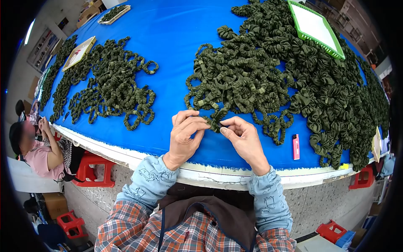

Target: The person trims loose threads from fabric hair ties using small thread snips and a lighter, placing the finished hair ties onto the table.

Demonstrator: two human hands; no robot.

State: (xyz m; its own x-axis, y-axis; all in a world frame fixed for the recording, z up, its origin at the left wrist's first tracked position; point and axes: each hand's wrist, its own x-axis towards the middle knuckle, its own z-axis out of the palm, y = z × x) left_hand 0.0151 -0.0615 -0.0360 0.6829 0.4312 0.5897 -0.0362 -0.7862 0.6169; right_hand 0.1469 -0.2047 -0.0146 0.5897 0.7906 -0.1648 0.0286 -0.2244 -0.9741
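A dark green scrunchie (214, 122) is held up just above the table's near side. My left hand (184, 136) pinches it from the left, fingers bent and thumb beneath. On its other side, my right hand (244, 139) has thumb and forefinger closed on its edge; the exact grip point is partly hidden. Right beyond my fingertips lies a pile of narrow green scrunchies (239, 80), some with small paler bands. A pink lighter (296, 147) rests on the cloth to the right of my right hand.
Blue cloth (172, 63) covers the table. Fuller scrunchies (319, 90) heap up on the right below a green tray (317, 31). More narrow scrunchies (113, 80) lie left, near a shallow basket (79, 53). Another person (44, 147) sits at the left edge, by a red stool (95, 170).
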